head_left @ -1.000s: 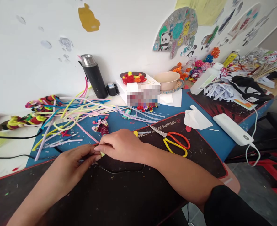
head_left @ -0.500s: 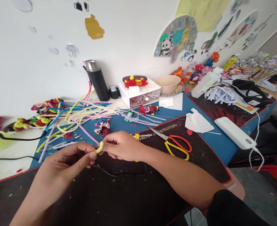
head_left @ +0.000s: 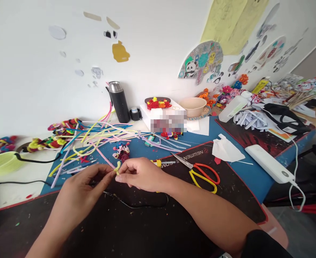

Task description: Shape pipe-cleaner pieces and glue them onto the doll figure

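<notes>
Above the black mat (head_left: pixel 115 229), my left hand (head_left: pixel 84 190) pinches a short pale yellow fuzzy piece (head_left: pixel 117 167) between thumb and fingers. My right hand (head_left: pixel 144 175) closes on the same piece from the right, its fingertips touching those of my left hand. The piece is bent and its upper end sticks up between the hands. Just behind them stands a small dark red and pink figure (head_left: pixel 122 152). Open scissors (head_left: pixel 194 168) with red and yellow handles lie to the right of my right hand.
Loose coloured fuzzy stems (head_left: pixel 93 138) spread over the blue surface at the left. Behind are a black thermos (head_left: pixel 119 104), a white box (head_left: pixel 146 116) and a beige bowl (head_left: pixel 192 105). A white power strip (head_left: pixel 269 163) lies at the right, near a clear bottle (head_left: pixel 234 107).
The head view has shifted, so the scene sits lower and the left part further right. The yellow piece has changed from a curled loop to a straighter bend, and my fingertips have drawn closer together.
</notes>
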Action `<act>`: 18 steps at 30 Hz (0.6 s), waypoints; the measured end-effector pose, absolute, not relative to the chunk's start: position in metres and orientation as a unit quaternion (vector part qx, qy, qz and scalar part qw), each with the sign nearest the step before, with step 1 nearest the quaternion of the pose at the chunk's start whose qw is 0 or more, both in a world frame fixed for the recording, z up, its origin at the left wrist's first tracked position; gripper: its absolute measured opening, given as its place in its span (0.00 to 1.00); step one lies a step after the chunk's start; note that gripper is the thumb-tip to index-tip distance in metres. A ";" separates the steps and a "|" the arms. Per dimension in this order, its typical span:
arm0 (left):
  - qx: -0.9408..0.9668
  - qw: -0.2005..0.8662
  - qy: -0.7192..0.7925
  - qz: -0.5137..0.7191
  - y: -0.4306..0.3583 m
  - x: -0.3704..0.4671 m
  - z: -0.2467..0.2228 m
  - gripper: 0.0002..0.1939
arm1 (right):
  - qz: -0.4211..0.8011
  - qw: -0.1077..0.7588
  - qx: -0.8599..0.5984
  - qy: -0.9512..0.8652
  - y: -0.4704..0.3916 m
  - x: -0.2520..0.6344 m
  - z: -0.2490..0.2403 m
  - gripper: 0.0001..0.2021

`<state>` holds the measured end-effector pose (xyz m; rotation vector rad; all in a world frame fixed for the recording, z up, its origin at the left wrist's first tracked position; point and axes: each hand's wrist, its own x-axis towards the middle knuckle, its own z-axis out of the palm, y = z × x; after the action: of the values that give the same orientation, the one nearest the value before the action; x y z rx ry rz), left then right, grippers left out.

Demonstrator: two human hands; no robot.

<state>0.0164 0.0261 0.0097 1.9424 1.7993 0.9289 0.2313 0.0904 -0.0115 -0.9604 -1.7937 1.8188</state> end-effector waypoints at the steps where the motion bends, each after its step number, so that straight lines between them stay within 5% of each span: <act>1: 0.683 0.171 0.631 0.326 0.026 0.016 0.009 0.17 | 0.642 0.212 -0.345 -0.651 0.090 0.231 -0.013 0.16; 18: 0.678 0.222 0.611 0.344 0.028 0.016 0.009 0.18 | 0.540 0.246 -0.387 -0.706 0.088 0.231 -0.009 0.09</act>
<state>0.0157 0.0284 0.0095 1.8743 1.6870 0.9493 0.2308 0.0879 -0.0091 -1.0562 -1.9259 1.4731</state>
